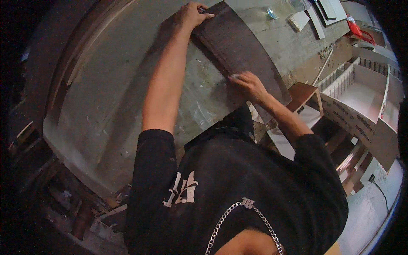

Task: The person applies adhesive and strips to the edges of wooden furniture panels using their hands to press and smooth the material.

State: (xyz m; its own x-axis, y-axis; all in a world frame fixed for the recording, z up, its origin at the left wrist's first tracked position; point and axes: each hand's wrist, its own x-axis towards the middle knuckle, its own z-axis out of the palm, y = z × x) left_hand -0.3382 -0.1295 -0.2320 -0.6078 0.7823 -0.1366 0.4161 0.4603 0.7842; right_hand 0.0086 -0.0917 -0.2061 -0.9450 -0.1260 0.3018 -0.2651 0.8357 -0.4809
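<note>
A long dark brown board lies slantwise across the green-grey worktable, in front of me and to the right. My left hand, arm stretched far out, is closed around the board's far left corner. Nearer to me, my right hand is closed at the board's near-left edge. A small pale bit shows at its fingertips, too blurred to name.
The table has a worn, scuffed top. Toward its far right are a clear container, small white offcuts and a strip. A white-walled open cabinet and a brown-topped piece stand on the right.
</note>
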